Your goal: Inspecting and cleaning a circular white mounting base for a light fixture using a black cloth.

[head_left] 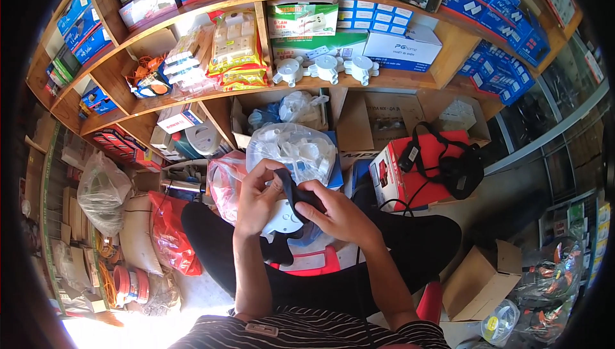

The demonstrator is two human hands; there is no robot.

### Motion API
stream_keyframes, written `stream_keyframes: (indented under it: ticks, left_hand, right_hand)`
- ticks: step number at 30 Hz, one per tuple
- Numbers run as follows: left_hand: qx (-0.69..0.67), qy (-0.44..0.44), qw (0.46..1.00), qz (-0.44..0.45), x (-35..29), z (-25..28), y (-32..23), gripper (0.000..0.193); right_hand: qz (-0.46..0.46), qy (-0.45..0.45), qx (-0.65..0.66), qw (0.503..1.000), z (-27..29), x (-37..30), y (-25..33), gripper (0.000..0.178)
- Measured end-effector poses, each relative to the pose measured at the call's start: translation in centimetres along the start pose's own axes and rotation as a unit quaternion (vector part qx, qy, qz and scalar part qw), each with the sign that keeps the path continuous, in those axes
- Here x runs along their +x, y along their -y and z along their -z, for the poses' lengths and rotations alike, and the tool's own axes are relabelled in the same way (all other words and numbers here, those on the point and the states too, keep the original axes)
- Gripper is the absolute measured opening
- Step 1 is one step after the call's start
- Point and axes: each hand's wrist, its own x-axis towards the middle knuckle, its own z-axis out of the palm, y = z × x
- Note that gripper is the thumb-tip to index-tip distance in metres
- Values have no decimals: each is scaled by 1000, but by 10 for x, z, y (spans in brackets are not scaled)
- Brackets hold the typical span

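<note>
In front of my lap, my left hand [258, 196] and my right hand [338, 213] both grip a dark cloth [290, 190]. Left fingers pinch its upper end, while the right thumb presses it lower down. Just below the cloth shows a white plastic piece with a rounded edge [283, 219]; whether a hand touches it I cannot tell. Beyond my hands sits a clear plastic bag [291, 147] with white fittings inside. Another dark, soft piece [278, 249] hangs below my left hand, near the red plastic stool [320, 262].
Wooden shelves [224, 100] full of boxes cross the far side, with white round junction boxes [327, 69] along one board. A red box [416, 169] carrying a black strapped device stands right. Red bags [172, 233] lie left; an open carton [480, 282] sits lower right.
</note>
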Motion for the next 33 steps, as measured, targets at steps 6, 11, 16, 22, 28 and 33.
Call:
stream_keyframes:
  ticks: [6,11,16,22,28,33]
  left_hand:
    - [-174,-10,982,68,5,-17,25,17]
    - [-199,-10,974,112,6,-40,2,38]
    - [-141,88,974,155,0,-35,5,28]
    - [-135,-26,988,66,-1,-34,8,25]
    - [-187,-95,977,23,-4,-45,6,29]
    - [-238,-116,964,13,-4,-44,6,28]
  right_hand:
    - [2,-88,-30,996,-1,1,-1,28]
    - [-23,-292,-17,956,3,0,-20,28]
    - [-34,-296,47,953,12,3,-18,28]
    - [-101,-186,34,977,8,2,-17,32]
    - [-29,-184,136,973,-32,-2,-30,34]
    - [-22,-174,99,980,-37,-2,-21,40]
